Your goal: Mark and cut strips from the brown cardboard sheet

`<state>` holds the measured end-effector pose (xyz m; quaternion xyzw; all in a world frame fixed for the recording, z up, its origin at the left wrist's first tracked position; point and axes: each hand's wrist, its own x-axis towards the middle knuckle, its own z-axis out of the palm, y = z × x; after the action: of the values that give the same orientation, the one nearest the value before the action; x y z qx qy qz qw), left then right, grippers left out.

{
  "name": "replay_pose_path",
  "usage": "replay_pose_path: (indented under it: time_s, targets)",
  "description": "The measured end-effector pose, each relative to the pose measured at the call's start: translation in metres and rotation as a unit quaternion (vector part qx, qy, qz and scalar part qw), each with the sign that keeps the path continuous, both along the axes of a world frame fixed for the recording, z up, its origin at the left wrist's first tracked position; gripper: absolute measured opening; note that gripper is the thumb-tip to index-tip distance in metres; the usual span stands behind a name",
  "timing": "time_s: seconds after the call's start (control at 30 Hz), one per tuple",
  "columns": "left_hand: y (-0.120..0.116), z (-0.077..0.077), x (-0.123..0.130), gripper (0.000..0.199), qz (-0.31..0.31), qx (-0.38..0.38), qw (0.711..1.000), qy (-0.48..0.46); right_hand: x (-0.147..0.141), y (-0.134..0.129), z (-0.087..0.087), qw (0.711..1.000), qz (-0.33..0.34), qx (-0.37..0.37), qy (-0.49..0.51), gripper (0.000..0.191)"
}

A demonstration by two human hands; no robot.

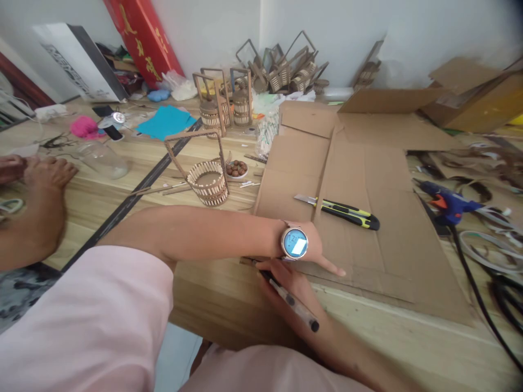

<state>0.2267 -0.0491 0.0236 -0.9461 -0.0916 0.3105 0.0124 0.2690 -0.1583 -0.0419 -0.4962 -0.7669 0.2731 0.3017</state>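
My left hand (321, 256), with a watch (295, 243) on its wrist, rests over the near edge of the flattened cardboard (368, 174). One of its fingers points right along the board; the others are hidden. Just below that wrist, my right hand (284, 277) grips a pen (292, 302), its tip end toward the left near the cardboard's corner. A yellow and black utility knife (347, 212) lies on the cardboard with its blade out, pointing left.
A handled basket (208, 182) stands beyond my left forearm, near a dish of brown beads (237, 169). More baskets (286, 68) are piled by the wall. At right lies a blue glue gun (449, 201) with its cord. Another person's hands (49, 171) rest at far left.
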Motion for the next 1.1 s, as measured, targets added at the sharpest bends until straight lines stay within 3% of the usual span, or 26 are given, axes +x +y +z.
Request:
replay_pose_path:
  time_s: [0.2, 0.37, 0.57, 0.8, 0.97, 1.1]
  targets:
    - [0.002, -0.010, -0.001, 0.092, -0.020, -0.009, 1.000, -0.012, 0.028, -0.008, -0.014, 0.996, -0.026, -0.002, 0.082, 0.014]
    - [0.000, 0.000, -0.004, 0.072, -0.014, -0.021, 0.999, -0.036, 0.060, -0.022, -0.010, 0.991, -0.114, -0.008, 0.071, 0.010]
    - [0.001, 0.004, -0.003, 0.097, 0.008, -0.026, 0.999, -0.046, 0.099, -0.036, -0.004, 0.979, -0.198, -0.010, 0.040, 0.016]
    - [0.000, 0.002, 0.001, 0.123, 0.003, -0.025, 1.000, 0.008, 0.143, -0.053, -0.004, 0.956, -0.294, 0.006, -0.022, 0.021]
    - [0.000, 0.003, 0.001, 0.125, 0.006, -0.013, 1.000, 0.028, 0.170, -0.061, 0.008, 0.942, -0.330, -0.052, 0.019, 0.025]
    - [0.000, 0.005, 0.002, 0.127, 0.005, -0.010, 0.999, 0.032, 0.195, -0.059, 0.011, 0.936, -0.350, 0.009, -0.026, 0.025]
